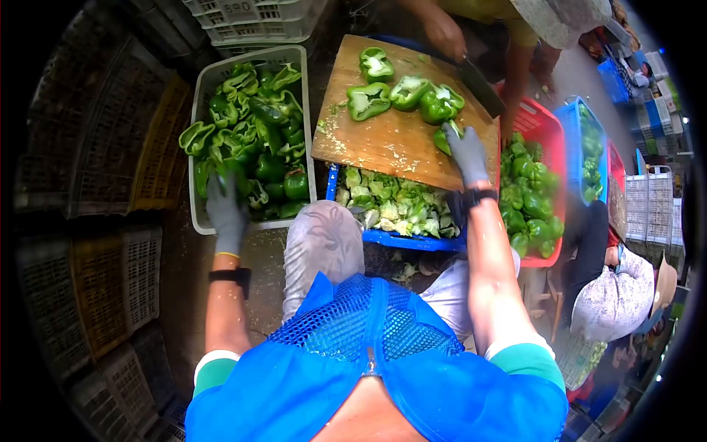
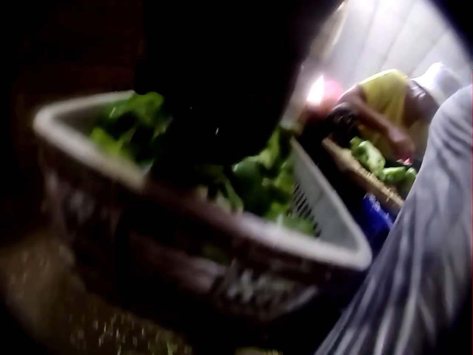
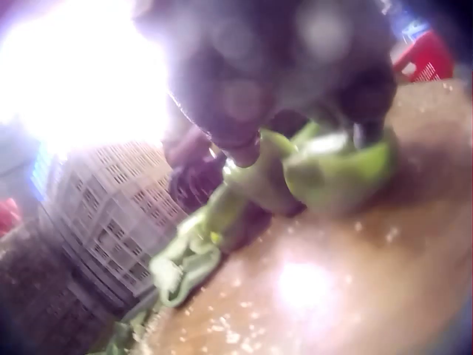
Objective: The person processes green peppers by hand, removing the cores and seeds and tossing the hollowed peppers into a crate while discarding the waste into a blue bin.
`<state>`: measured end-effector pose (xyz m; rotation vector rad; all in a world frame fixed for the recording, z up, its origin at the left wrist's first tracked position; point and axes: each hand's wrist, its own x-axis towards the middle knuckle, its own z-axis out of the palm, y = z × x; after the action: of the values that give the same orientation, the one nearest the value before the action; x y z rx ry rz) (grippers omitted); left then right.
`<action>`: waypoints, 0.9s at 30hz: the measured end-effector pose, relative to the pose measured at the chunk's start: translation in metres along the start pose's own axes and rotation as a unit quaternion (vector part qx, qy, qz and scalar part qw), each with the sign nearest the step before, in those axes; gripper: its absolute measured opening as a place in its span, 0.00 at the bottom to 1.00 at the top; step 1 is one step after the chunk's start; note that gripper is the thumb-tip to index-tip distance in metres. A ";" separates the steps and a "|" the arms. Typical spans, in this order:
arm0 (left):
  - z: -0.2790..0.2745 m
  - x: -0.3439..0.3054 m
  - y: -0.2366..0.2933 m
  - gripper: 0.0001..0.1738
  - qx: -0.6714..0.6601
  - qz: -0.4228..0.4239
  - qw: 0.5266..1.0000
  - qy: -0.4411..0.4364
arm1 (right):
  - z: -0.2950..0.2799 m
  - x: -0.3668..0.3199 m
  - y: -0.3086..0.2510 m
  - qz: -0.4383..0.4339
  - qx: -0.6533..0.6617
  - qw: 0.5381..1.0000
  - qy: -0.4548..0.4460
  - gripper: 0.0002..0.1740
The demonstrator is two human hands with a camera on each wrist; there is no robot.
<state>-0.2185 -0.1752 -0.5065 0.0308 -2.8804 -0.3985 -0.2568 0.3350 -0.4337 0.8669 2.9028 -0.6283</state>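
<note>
In the head view my grey-gloved right hand (image 1: 469, 153) grips a cut green bell pepper piece (image 1: 445, 140) at the right side of the wooden cutting board (image 1: 368, 144). The right wrist view shows this pepper (image 3: 340, 177) under the dark fingers, low over the board. Several opened pepper halves (image 1: 368, 101) lie further back on the wood. My gloved left hand (image 1: 227, 206) reaches over the near rim of a pale crate (image 1: 310, 158), fingers among pepper halves (image 1: 250, 118). Its fingers are blurred, and I cannot tell whether they hold a piece.
Across the board another person's hand (image 1: 445, 37) holds a cleaver (image 1: 482, 88). Below the board, a blue crate (image 1: 412, 241) holds pepper trimmings. A red crate (image 1: 549, 125) of whole peppers stands at right. Stacked crates (image 1: 103, 287) line the left.
</note>
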 end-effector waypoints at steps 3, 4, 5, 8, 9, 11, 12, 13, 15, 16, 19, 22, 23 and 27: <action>0.033 -0.027 -0.024 0.42 0.058 -0.041 0.992 -0.102 | 0.023 0.010 -0.019 0.043 -0.142 0.989 -0.001 0.36; 0.010 -0.009 -0.013 0.40 0.124 -0.044 0.979 -0.154 | 0.028 0.011 -0.013 0.026 -0.089 0.996 0.008 0.34; -0.001 0.004 -0.011 0.37 0.081 -0.045 0.981 -0.171 | 0.033 0.011 -0.001 0.004 -0.037 0.999 0.010 0.32; -0.051 0.032 0.031 0.25 -0.309 -0.100 0.929 -0.176 | 0.056 -0.017 0.036 -0.069 0.323 0.941 -0.074 0.27; -0.065 0.037 0.061 0.26 -0.493 -0.139 0.822 -0.250 | 0.031 -0.053 -0.006 0.002 0.434 0.889 -0.148 0.27; -0.082 0.046 0.119 0.31 -0.691 -0.199 0.594 -0.360 | 0.010 -0.102 -0.068 -0.063 0.524 0.824 -0.204 0.28; -0.072 0.048 0.141 0.33 -0.710 -0.202 0.557 -0.380 | 0.000 -0.122 -0.098 -0.101 0.532 0.806 -0.237 0.29; -0.062 0.050 0.163 0.34 -0.726 -0.206 0.520 -0.400 | -0.011 -0.137 -0.127 -0.138 0.541 0.786 -0.265 0.29; -0.087 0.051 0.204 0.35 -0.777 -0.216 0.473 -0.356 | -0.020 -0.141 -0.150 -0.170 0.561 0.752 -0.302 0.29; -0.094 0.051 0.214 0.35 -0.812 -0.190 0.458 -0.307 | -0.021 -0.139 -0.157 -0.165 0.571 0.739 -0.316 0.30; -0.100 0.050 0.217 0.32 -0.811 -0.123 0.489 -0.297 | -0.030 -0.143 -0.161 -0.172 0.621 0.666 -0.374 0.30; -0.097 0.053 0.209 0.28 -0.766 -0.142 0.563 -0.277 | -0.031 -0.148 -0.168 -0.225 0.500 0.787 -0.282 0.29; -0.087 0.050 0.207 0.28 -0.769 -0.165 0.559 -0.262 | -0.019 -0.145 -0.160 -0.266 0.441 0.832 -0.208 0.25; -0.073 0.049 0.198 0.26 -0.679 -0.157 0.704 -0.138 | -0.008 -0.154 -0.151 -0.319 0.276 0.906 0.031 0.22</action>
<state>-0.2465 -0.0071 -0.3735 0.2113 -2.0191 -2.5741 -0.2076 0.1441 -0.3461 -0.1127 3.0770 -1.5378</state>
